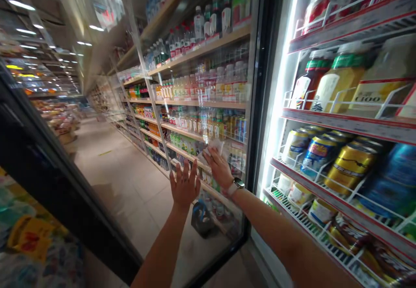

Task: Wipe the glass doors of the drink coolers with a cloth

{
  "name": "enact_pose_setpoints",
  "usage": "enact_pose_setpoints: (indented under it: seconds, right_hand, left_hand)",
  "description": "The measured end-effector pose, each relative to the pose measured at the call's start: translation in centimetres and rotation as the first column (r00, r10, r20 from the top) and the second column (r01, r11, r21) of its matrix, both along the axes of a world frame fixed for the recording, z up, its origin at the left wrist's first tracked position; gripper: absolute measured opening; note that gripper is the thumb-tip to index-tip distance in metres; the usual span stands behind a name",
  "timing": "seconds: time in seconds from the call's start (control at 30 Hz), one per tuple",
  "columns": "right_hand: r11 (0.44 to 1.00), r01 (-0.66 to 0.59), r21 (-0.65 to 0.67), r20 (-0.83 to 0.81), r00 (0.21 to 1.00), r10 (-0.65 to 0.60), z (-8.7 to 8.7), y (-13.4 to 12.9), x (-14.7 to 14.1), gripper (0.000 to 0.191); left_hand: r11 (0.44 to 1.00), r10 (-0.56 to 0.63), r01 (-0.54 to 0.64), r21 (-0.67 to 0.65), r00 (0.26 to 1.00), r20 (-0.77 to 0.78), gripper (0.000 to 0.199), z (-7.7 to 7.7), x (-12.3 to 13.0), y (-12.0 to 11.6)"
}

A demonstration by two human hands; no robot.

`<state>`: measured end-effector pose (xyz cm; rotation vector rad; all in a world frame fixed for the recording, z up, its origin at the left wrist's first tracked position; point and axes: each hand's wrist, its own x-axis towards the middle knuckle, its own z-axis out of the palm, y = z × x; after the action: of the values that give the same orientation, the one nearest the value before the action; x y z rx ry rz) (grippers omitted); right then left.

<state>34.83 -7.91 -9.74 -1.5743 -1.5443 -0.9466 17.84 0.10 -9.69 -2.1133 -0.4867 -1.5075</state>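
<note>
A glass door (208, 210) of a lit drinks cooler stands open in front of me, framed in black. My left hand (185, 184) lies against the glass with its fingers spread and nothing in it. To its right and slightly higher, my right hand (218, 164) presses a thin, whitish cloth or tissue (219, 147) on the glass. A watch (238, 183) is on the right wrist. Part of the cloth is hidden under the fingers.
Cooler shelves (344, 121) with bottles and cans are at the right. Through the glass, or mirrored in it, long drink shelves and a dark basket (202, 219) show. Bagged goods (32, 240) lie at lower left, beyond the black door frame (58, 179). A tiled aisle (113, 158) runs back.
</note>
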Motion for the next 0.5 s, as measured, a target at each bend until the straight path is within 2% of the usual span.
enact_pose_setpoints:
  seconds: [0.07,0.13,0.2,0.4,0.47,0.5]
  right_hand:
    - [0.998,-0.020,-0.058,0.095,0.995,0.025,1.8,0.0,0.8,0.060]
    - [0.996,-0.039,-0.086,0.147,0.988,0.051,1.8,-0.3,1.3,0.058]
    - [0.995,-0.041,-0.095,0.154,0.986,0.056,0.2,-0.7,1.4,0.057]
    - [0.996,0.010,-0.083,0.082,0.997,-0.003,-7.5,-2.3,-0.8,0.058]
    - [0.998,0.020,-0.066,0.062,0.998,-0.016,-8.7,-2.6,-1.5,0.060]
    - [0.998,0.025,-0.055,0.051,0.998,-0.022,-8.7,-2.6,-1.8,0.061]
  left_hand:
    - [1.000,0.009,-0.009,-0.004,1.000,-0.002,0.063,0.0,0.0,0.2]
    - [1.000,0.014,-0.014,-0.006,1.000,-0.002,0.063,-0.1,0.1,0.3]
    - [1.000,0.018,-0.018,-0.008,1.000,-0.003,0.063,-0.3,0.2,0.3]
    - [0.998,-0.012,0.012,-0.059,1.000,-0.007,0.064,-0.5,0.2,0.3]
    - [0.996,-0.046,0.045,-0.082,0.999,-0.012,0.064,-0.5,0.2,0.2]
    - [0.995,-0.055,0.053,-0.089,0.998,-0.009,0.063,-0.5,0.1,0.2]
